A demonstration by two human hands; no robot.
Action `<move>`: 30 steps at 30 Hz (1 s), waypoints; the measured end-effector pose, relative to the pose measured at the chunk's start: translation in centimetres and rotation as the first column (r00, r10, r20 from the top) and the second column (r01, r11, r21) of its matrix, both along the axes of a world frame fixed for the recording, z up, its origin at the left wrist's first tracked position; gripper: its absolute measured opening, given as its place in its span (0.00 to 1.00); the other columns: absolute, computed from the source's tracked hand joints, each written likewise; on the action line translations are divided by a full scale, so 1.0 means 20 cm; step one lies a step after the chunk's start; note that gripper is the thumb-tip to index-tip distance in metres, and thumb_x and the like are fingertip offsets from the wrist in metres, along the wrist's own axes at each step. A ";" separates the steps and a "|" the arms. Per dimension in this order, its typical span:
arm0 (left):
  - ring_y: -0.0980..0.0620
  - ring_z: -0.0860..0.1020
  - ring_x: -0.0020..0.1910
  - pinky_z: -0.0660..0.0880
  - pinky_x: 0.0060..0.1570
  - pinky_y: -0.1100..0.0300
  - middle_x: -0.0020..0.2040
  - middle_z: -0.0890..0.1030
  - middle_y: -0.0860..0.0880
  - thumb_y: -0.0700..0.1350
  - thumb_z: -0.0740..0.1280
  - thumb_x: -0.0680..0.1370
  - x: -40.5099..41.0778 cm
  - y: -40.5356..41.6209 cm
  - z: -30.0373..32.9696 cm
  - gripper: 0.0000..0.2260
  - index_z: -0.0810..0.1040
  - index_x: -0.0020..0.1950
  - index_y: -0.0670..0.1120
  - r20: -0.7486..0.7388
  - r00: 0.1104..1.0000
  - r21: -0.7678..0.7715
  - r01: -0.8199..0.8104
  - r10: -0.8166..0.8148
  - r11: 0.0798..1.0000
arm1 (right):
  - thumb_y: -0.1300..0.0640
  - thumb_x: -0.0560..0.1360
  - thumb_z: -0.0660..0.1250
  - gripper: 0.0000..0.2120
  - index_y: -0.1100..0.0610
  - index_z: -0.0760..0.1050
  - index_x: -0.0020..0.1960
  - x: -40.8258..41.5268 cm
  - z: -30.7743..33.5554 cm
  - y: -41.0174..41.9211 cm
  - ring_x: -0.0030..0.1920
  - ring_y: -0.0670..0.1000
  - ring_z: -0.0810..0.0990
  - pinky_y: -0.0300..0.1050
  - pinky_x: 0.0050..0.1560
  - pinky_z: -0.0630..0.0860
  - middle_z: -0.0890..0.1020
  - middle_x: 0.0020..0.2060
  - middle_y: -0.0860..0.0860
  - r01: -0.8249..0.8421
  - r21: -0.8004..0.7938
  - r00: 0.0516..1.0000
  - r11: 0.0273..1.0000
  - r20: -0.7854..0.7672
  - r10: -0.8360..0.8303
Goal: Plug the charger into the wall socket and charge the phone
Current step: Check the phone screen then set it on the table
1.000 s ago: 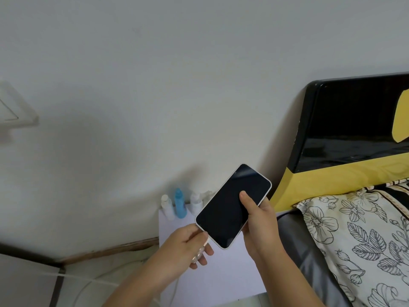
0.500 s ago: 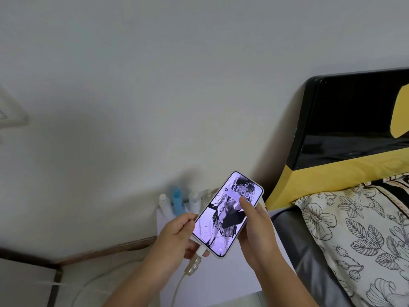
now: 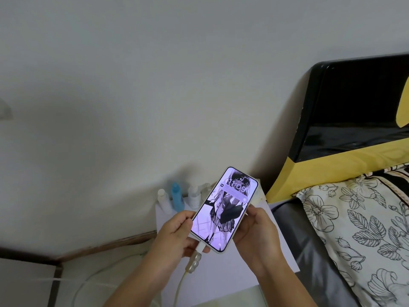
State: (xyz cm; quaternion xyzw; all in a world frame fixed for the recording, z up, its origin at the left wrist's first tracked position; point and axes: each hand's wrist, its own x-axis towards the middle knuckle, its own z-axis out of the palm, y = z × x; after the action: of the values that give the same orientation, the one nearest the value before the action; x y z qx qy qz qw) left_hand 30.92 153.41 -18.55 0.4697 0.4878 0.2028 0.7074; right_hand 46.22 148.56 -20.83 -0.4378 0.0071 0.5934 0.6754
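A white-edged phone [image 3: 224,209] with a lit purple lock screen is held tilted above a white bedside table [image 3: 239,275]. My left hand [image 3: 177,238] grips its lower left corner, fingers by the plug. My right hand [image 3: 259,235] holds its right edge from behind. A white charging cable [image 3: 188,271] with a yellowed strain relief is plugged into the phone's bottom end and hangs down to the lower left. The wall socket and charger brick are out of view.
Small white bottles [image 3: 162,201] and a blue one [image 3: 177,197] stand at the back of the table against the wall. A bed with a black-and-yellow headboard [image 3: 345,129] and a floral pillow [image 3: 358,229] lies to the right. More cable loops on the floor [image 3: 93,280].
The dark screen lit up once the cable went into the phone's bottom. My right thumb has come off the screen and now holds the phone's edge.
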 end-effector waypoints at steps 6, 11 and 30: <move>0.49 0.81 0.26 0.74 0.23 0.63 0.28 0.83 0.48 0.39 0.52 0.81 0.00 0.02 -0.08 0.15 0.77 0.46 0.49 -0.026 0.999 -0.008 0.037 -0.037 0.999 | 0.62 0.77 0.53 0.14 0.62 0.78 0.48 0.01 -0.12 -0.02 0.39 0.53 0.84 0.46 0.43 0.81 0.84 0.38 0.57 0.020 0.008 0.993 1.000 -0.115 -0.019; 0.50 0.81 0.24 0.74 0.23 0.65 0.27 0.83 0.49 0.39 0.53 0.81 0.01 0.03 -0.15 0.15 0.77 0.49 0.53 -0.047 0.997 -0.032 0.061 -0.063 0.998 | 0.63 0.74 0.56 0.19 0.61 0.85 0.37 0.03 -0.20 -0.04 0.34 0.52 0.85 0.45 0.43 0.81 0.85 0.34 0.56 0.019 0.021 0.983 1.000 -0.184 -0.015; 0.52 0.80 0.23 0.74 0.23 0.67 0.28 0.84 0.54 0.35 0.51 0.81 0.07 0.08 -0.69 0.25 0.77 0.45 0.64 -0.158 0.965 -0.045 0.206 -0.210 0.978 | 0.56 0.45 0.84 0.33 0.62 0.83 0.49 0.08 -0.73 -0.07 0.42 0.58 0.71 0.48 0.52 0.76 0.71 0.40 0.62 -0.044 -0.071 0.966 0.996 -0.257 0.025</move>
State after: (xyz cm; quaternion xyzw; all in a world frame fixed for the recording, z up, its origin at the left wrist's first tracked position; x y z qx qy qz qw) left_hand 32.30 154.97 -32.25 0.5231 0.4944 0.0817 0.6894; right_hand 47.73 147.11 -35.48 -0.3831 0.1093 0.6559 0.6411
